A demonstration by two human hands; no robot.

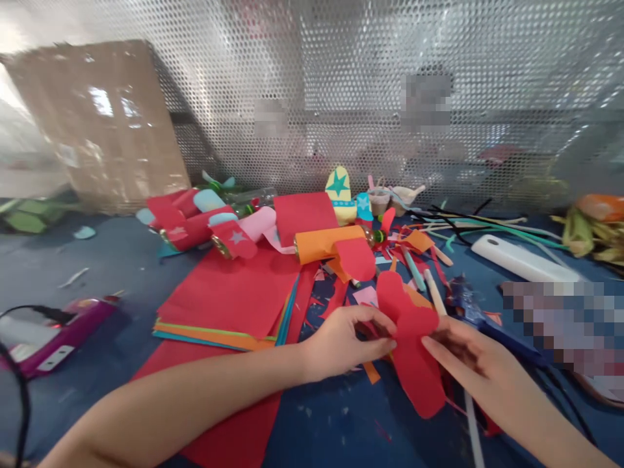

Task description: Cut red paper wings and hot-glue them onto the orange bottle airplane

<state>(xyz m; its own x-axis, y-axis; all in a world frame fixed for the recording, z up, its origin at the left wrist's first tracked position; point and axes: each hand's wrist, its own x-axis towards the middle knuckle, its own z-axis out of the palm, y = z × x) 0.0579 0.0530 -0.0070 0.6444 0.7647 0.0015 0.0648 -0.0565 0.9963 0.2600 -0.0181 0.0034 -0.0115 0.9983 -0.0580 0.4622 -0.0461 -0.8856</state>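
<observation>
A red paper cutout [412,351] with rounded lobes is held between my two hands, above the scraps on the table. My left hand [348,341] pinches its left edge between thumb and fingers. On the right edge, my right hand [470,354] grips the same cutout, its fingertips partly behind the paper. Just beyond lies an orange paper tube [329,242] with a rounded red flap [358,259] at its right end. A stack of coloured paper sheets [234,299], red on top, lies to the left of my left hand.
Red rolled-paper pieces [195,224] lie at the back left, near a cardboard sheet [104,123] leaning on the perforated metal screen [341,78]. A blue glue gun [487,328] and a white device [526,258] are at right. A purple power strip [73,335] is at left.
</observation>
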